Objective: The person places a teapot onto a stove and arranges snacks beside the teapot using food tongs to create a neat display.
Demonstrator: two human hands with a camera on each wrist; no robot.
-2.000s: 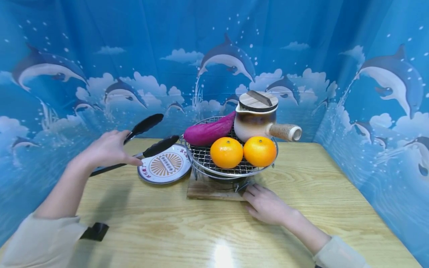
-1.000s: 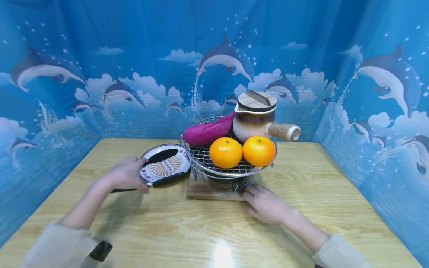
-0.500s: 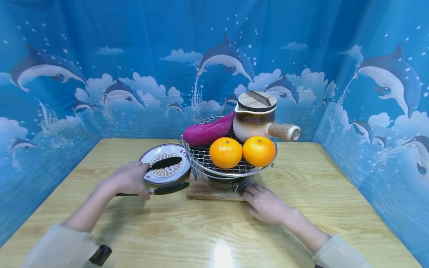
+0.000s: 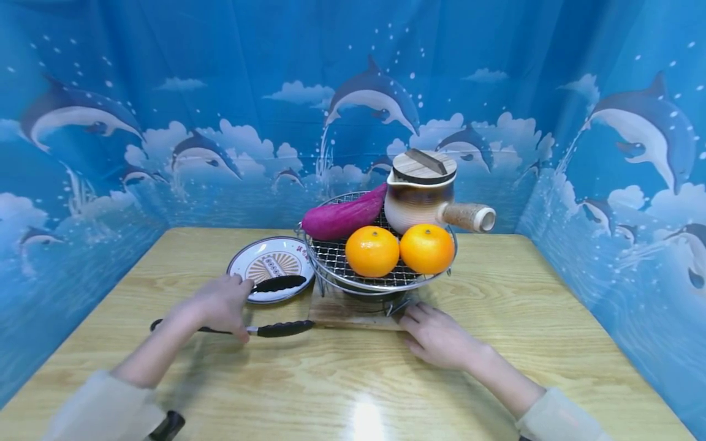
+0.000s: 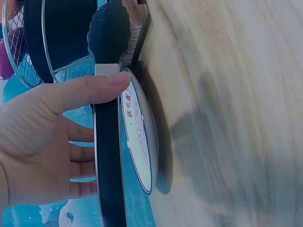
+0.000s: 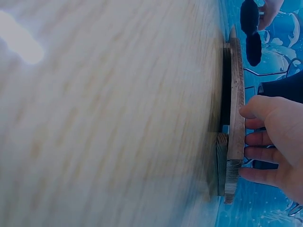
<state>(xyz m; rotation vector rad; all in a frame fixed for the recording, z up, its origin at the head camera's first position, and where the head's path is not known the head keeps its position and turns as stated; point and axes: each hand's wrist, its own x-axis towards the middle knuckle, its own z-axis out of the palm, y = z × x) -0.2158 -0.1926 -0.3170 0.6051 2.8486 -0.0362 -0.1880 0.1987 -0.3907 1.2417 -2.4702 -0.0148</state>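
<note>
In the head view my left hand (image 4: 223, 309) grips black-and-silver tongs (image 4: 284, 329), their two black scalloped heads standing apart. One head overlaps the near part of the plate (image 4: 276, 254); the other lies in front of it, level with the wooden board (image 4: 350, 315). The left wrist view shows my thumb along one arm of the tongs (image 5: 110, 156), fingers behind. At the right end of the board, my right hand (image 4: 438, 337) rests with extended fingers. In the right wrist view its fingertips touch the board (image 6: 236, 104).
On the board stands a stove with a round wire grill (image 4: 331, 260). The grill bears a purple sweet potato or eggplant-like vegetable (image 4: 342, 217), two oranges (image 4: 372, 251) and a lidded clay pot (image 4: 416, 205) whose handle juts right. Blue dolphin curtains (image 4: 265, 92) enclose the table (image 4: 309, 392).
The tongs, raised at the left of the plate two seconds ago, have come down and rightward, then toward me across its near edge. My right hand has stayed in place.
</note>
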